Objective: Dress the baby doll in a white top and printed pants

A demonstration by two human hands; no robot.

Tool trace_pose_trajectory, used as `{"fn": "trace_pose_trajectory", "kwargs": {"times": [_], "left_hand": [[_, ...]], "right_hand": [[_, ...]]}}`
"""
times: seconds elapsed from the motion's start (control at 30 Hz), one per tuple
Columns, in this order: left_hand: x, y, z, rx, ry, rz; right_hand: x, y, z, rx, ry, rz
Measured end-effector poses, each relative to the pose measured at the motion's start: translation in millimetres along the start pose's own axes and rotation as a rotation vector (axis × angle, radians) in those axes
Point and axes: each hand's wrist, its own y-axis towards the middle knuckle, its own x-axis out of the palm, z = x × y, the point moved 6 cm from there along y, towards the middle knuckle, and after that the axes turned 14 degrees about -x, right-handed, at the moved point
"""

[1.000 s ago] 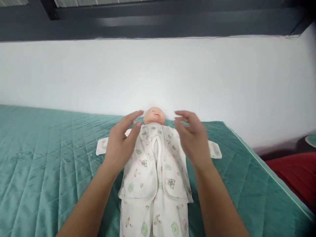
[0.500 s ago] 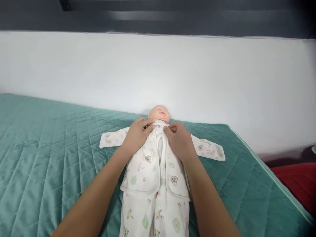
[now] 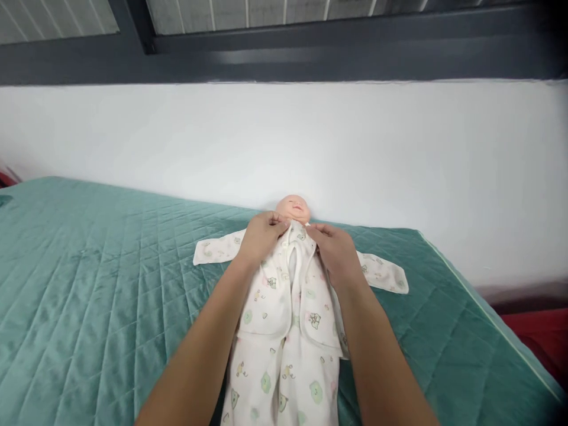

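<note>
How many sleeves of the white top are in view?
2: left-side sleeve, outward of the left hand; right-side sleeve, outward of the right hand. Their shoulder ends are hidden by the hands.

The left hand (image 3: 262, 235) and right hand (image 3: 336, 251), a second ago poised with curved fingers beside the doll's head (image 3: 293, 207), now pinch the neckline of the printed baby jacket (image 3: 265, 305). With the wrists drawn inward, more of both sleeves (image 3: 218, 247) shows. The view has tilted up, bringing in more ribbed panels (image 3: 266, 15) overhead, and a red patch (image 3: 6, 180) appears at the left edge.
</note>
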Motion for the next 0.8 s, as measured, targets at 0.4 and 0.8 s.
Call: {"fn": "trace_pose_trajectory", "kwargs": {"times": [0.4,0.8], "left_hand": [[10.9,-3,-1,0.111,-0.002,0.036],[3.8,-5,-6,0.044,0.065,-0.169]], "right_hand": [[23,-3,-8,-0.154,0.068,-0.058],[27,-8,-9,-0.021,-0.091,-0.254]]}}
